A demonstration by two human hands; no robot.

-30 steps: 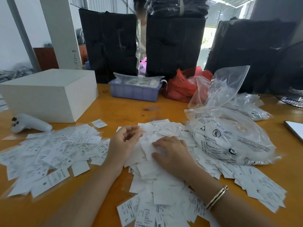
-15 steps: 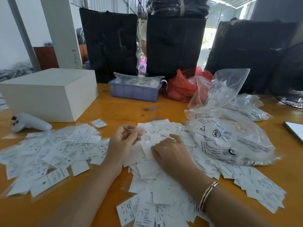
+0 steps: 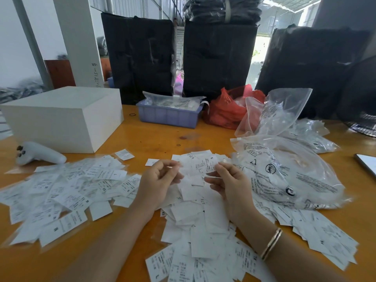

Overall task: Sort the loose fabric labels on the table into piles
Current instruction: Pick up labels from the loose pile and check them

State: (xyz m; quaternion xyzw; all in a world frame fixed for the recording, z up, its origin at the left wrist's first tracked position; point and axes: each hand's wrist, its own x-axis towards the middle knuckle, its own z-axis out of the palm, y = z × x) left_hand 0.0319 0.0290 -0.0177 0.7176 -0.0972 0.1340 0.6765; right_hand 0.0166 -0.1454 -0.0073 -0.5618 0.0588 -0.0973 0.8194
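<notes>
Here, right hand [image 3: 227, 182] pinches an S label [image 3: 205, 164]; left hand [image 3: 160, 180] curled alongside, apparently empty.

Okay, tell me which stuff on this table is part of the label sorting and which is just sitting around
Part of the job:
S label pinched by right hand
left hand
label pile on the left
unsorted heap in the middle

Just lying about:
white box
white controller
blue tray
red bag
clear plastic bags

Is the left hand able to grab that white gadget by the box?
Probably yes. The left hand pinches a label, but only loose labels lie between it and the white gadget.
</notes>
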